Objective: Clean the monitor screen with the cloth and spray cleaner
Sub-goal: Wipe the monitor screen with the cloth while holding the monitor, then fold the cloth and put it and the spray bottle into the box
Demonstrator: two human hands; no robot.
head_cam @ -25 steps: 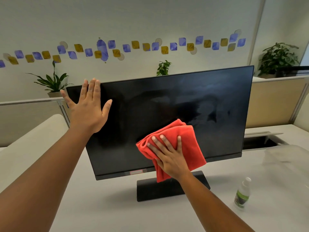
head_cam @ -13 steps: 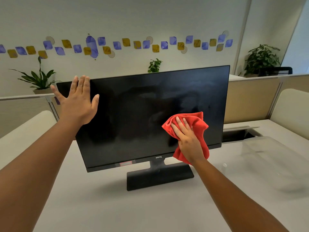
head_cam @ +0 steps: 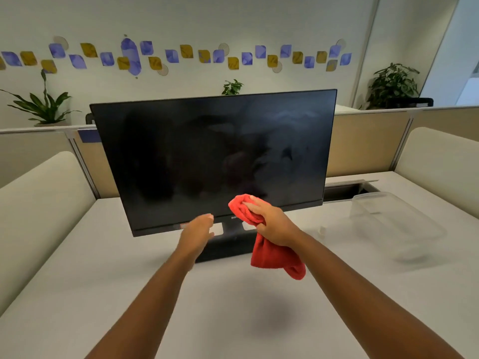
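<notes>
The black monitor [head_cam: 207, 156] stands on the white desk, its dark screen streaked with smears toward the right. My right hand [head_cam: 274, 224] grips the red cloth [head_cam: 272, 255] in front of the screen's lower edge; most of the cloth hangs down below my wrist. My left hand [head_cam: 197, 231] is off the monitor, fingers relaxed, hovering in front of the lower bezel near the stand [head_cam: 225, 247]. The spray bottle is hidden behind my right arm; only a faint white cap-like shape [head_cam: 322, 230] shows there.
A clear plastic container [head_cam: 394, 221] sits on the desk [head_cam: 103, 268] at the right, in front of a cable slot [head_cam: 347, 190]. Beige partitions ring the desk. Potted plants stand behind the partitions at left, centre and right.
My left hand left the monitor's top left corner and dropped to the lower bezel. My right hand pulled the cloth down off the screen, and it now hangs bunched.
</notes>
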